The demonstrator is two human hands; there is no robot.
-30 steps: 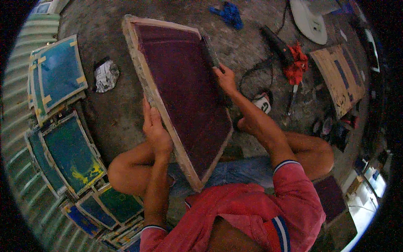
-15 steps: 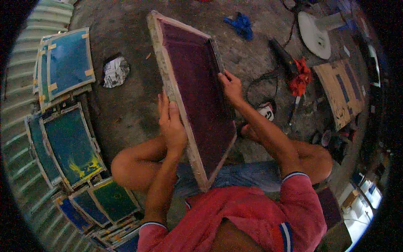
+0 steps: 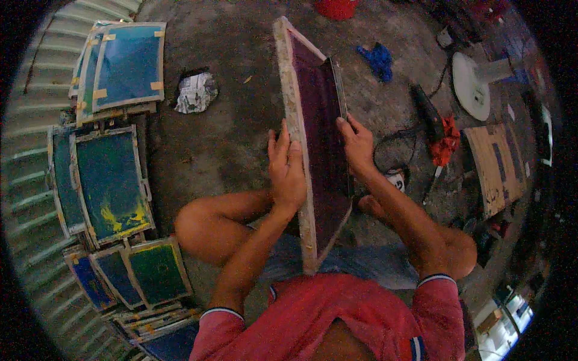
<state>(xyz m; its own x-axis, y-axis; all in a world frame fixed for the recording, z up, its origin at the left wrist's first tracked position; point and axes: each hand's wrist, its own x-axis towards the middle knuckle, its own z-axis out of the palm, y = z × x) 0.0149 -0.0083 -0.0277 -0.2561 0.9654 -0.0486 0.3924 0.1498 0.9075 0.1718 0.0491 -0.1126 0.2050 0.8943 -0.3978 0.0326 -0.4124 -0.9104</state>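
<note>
A wooden screen-printing frame [image 3: 293, 108] with dark purple mesh stands tilted above my crossed legs, seen nearly edge-on. My left hand [image 3: 288, 171] grips its left side, the thumb laid along the wood and the fingers behind. My right hand [image 3: 359, 147] is closed round a long, narrow, dark coating trough [image 3: 342, 93], thumb on its near side. The trough runs lengthwise along the right side of the mesh and seems to rest against it. Its lower end is partly hidden behind my right wrist.
Coated screens [image 3: 114, 180] lean on the corrugated wall at left. Crumpled newspaper [image 3: 196, 92], a blue cloth [image 3: 378, 61] and a black hair dryer [image 3: 426, 111] beside red plastic [image 3: 445, 141] lie on the floor. A cardboard sheet [image 3: 497, 168] and a white pedestal fan base [image 3: 471, 87] are at right.
The view has shifted, so most things appear farther right. The frame has turned more edge-on, showing less mesh. Both hands keep their hold.
</note>
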